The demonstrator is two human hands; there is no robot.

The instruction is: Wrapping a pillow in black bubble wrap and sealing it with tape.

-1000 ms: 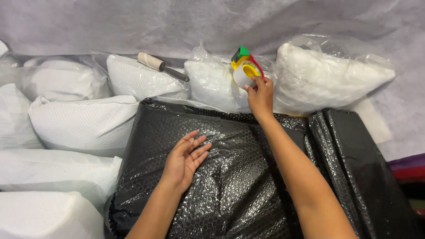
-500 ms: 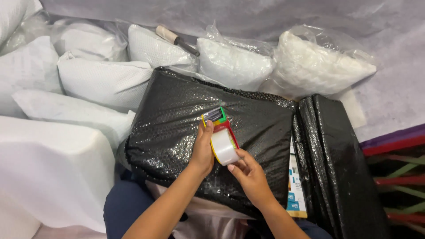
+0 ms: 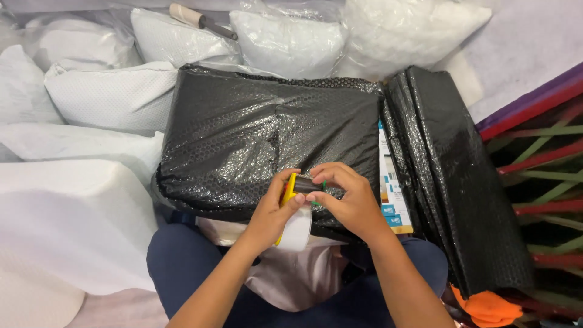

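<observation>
The person's left hand (image 3: 273,212) was clamped in a firm grip around a yellow tape dispenser (image 3: 290,197) carrying a white roll of tape (image 3: 296,229), held just above the near edge of a bundle wrapped in black bubble wrap (image 3: 267,127). The right hand (image 3: 346,197) had its fingers pinched together on the dispenser's top end. To the right of the bundle, touching it, stood folded black bubble-wrap sheets (image 3: 455,170). Clear plastic bags holding white pillows (image 3: 285,42) lay beyond the bundle, with a wooden-handled tool (image 3: 197,18) resting on them, and more white pillows (image 3: 109,97) lay to the left
</observation>
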